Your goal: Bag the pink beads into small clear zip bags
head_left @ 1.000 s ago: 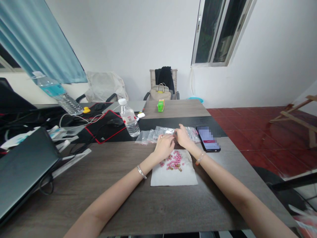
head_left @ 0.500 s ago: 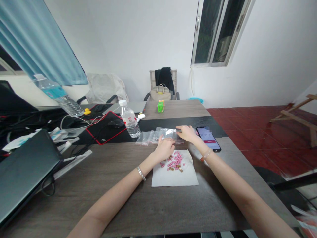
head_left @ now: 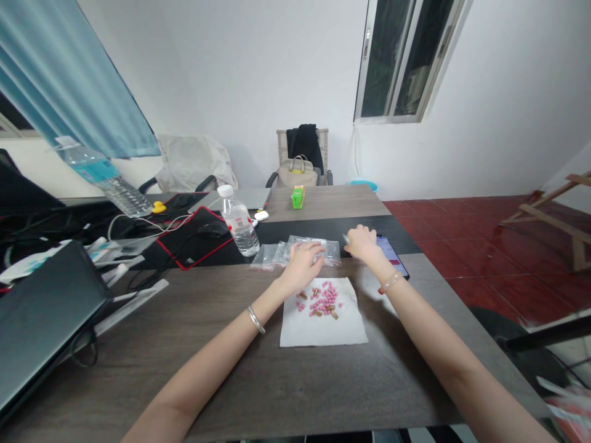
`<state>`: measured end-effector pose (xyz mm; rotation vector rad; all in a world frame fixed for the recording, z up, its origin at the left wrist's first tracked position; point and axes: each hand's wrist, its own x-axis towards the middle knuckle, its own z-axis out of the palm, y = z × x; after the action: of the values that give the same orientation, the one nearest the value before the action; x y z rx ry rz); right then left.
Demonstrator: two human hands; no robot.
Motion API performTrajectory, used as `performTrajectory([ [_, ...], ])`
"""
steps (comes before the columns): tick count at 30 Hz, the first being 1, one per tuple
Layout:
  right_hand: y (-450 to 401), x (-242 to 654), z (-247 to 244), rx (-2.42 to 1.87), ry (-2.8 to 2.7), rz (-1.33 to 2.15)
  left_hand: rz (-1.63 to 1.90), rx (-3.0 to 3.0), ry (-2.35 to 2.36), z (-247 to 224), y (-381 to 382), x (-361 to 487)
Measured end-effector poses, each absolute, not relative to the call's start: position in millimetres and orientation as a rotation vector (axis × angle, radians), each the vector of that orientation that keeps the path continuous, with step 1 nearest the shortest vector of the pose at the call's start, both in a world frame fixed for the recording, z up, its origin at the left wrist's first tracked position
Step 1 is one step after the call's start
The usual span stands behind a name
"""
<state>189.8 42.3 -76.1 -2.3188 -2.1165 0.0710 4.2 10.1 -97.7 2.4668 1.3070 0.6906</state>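
My left hand (head_left: 302, 264) reaches over the small clear zip bags (head_left: 266, 257) with its fingers stretched to the right and the thumb apart. Whether it touches the bags I cannot tell. My right hand (head_left: 363, 245) is closed just right of the bags, beside the phone (head_left: 393, 258), partly covering it. A small pale tip shows at its fingers; what it belongs to is unclear. In front of the hands lies a white paper sheet (head_left: 323, 332). Pink round pills (head_left: 329, 295) and several brown capsules (head_left: 333, 312) are scattered on it.
A water bottle (head_left: 240, 224) stands left of the bags, and a larger bottle (head_left: 104, 178) leans farther left. A laptop (head_left: 50, 314), cables and a black mat with red edging (head_left: 198, 240) occupy the left side. A green box (head_left: 298, 197) sits toward the back.
My right hand has moved right, off the bags and over part of the phone. My left hand has shifted slightly up, its fingers now stretched over the bags.
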Motion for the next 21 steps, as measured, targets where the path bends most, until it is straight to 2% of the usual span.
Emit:
performTrajectory([
  [12,42,202,-58,-2.299,-2.211,0.155,0.836,2.300,1.382,-76,19,-3],
  [16,41,192,-64,-2.362,-2.281,0.277,0.873,2.269,1.345,-72,23,-9],
  [21,42,184,-69,-2.465,-2.212,0.236,0.921,2.272,1.310,-69,23,-11],
])
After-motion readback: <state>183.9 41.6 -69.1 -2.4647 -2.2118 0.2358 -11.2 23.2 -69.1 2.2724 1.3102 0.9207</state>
